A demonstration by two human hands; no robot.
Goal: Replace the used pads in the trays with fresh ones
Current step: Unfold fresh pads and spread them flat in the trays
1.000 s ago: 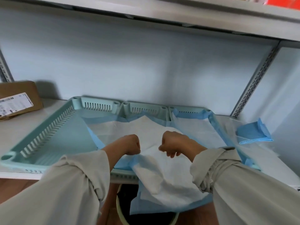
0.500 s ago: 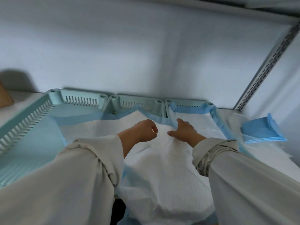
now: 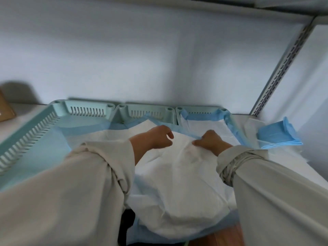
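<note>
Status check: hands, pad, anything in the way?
Right hand grips pad. Left hand on pad, grip unclear. Pad bunched, spilling over middle tray front. Nothing blocking.

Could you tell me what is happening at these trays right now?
A person is working over three pale green trays lined up on a shelf. The right hand grips a white, blue-edged pad that spills out of the middle tray towards the front; the left hand is at the same pad, fingers curled. The right-hand tray holds a flat pad. A folded blue pad lies on the shelf to the right.
</note>
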